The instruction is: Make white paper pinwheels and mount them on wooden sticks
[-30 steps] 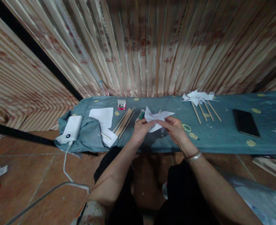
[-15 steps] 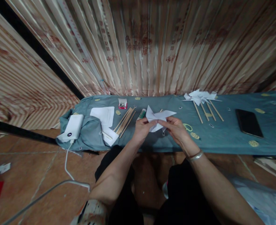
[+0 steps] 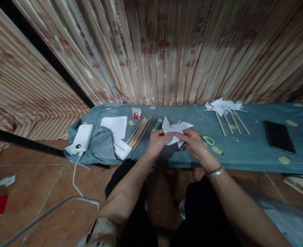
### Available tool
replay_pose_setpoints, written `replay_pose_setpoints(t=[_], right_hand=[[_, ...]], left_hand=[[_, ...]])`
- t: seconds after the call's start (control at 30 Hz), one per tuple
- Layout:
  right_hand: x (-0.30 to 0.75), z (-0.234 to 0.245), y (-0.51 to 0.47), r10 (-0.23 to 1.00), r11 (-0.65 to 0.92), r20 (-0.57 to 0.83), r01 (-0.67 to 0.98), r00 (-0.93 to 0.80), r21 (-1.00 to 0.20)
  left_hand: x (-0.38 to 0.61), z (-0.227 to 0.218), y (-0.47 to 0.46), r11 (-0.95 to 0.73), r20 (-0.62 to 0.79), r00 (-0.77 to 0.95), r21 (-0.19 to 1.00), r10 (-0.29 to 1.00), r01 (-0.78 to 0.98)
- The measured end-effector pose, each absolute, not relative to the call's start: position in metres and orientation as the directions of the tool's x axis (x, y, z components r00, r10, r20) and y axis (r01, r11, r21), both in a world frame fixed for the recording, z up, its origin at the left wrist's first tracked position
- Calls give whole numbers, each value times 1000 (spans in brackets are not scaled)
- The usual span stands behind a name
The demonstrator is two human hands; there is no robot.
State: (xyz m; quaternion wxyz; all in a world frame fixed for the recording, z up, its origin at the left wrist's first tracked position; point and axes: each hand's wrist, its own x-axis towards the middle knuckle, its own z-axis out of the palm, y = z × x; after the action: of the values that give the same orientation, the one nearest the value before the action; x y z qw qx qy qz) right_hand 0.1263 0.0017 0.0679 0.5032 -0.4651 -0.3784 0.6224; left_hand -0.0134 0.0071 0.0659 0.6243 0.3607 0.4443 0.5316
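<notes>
A white paper pinwheel (image 3: 176, 128) is held between my two hands above the cloth-covered table. My left hand (image 3: 158, 140) pinches its left side, thumb at the middle. On the other side, my right hand (image 3: 192, 140) grips it with thumb and fingers. Behind the paper the tip of a wooden stick shows; most of it is hidden. A glue stick (image 3: 157, 125) lies just behind my left hand. Close to my right hand are scissors with green handles (image 3: 208, 140). Several wooden sticks (image 3: 138, 134) lie in a bunch to the left.
Finished-looking paper pinwheels on sticks (image 3: 225, 107) lie at the back right. A black phone (image 3: 279, 137) is further right. Left of the sticks are white paper sheets (image 3: 117, 126), a small red-and-white box (image 3: 136, 113) and a white power bank (image 3: 83, 138) with a cable. A curtain (image 3: 156, 61) hangs behind.
The view has shifted slightly, so the table's things appear a little to the right. Both hands still hold the pinwheel, with only a slight shift of the fingers.
</notes>
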Motion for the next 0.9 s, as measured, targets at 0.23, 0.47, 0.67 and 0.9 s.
replay_pose_setpoints(t=[0.23, 0.47, 0.67, 0.9], right_hand=[[125, 64, 2, 978, -206, -192, -273, -78, -940], [151, 65, 13, 985, -115, -155, -399, 71, -910], [190, 58, 22, 953, -31, -185, -530, 240, -847], [204, 51, 14, 981, -120, -176, -442, 88, -889]], left_hand=[[-13, 63, 8, 185, -173, 66, 920, 983, -346], [-18, 58, 20, 223, -201, 97, 904, 975, -366], [-20, 30, 35, -62, 59, 22, 990, 998, 128], [-10, 4, 49, -264, 201, 179, 833, 963, 485]])
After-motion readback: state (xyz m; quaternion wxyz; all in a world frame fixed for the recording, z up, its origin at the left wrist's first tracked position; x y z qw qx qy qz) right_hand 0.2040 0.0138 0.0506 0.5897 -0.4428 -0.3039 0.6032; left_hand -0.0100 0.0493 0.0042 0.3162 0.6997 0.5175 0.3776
